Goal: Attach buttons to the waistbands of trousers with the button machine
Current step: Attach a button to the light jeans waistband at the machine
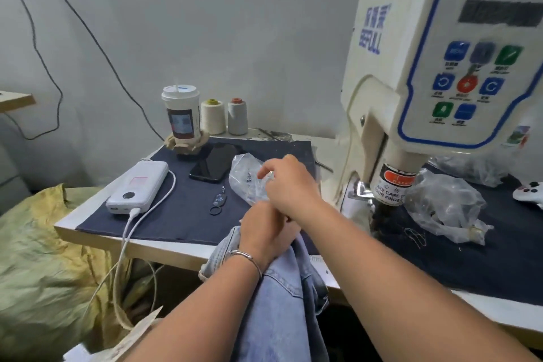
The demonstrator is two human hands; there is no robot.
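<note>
Trousers gripped by left fingers — right fingers pinch bag.

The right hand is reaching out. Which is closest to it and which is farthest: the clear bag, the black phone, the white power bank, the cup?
From the right hand:
1. Clear bag, touching its fingers.
2. Black phone, just left of the bag.
3. White power bank, farther left near the table edge.
4. Cup, at the back by the wall; close to call against the power bank.

A plastic bag is lying on the worktop under the right hand's fingers. A phone is sitting just left of them, the button machine standing to their right.
</note>
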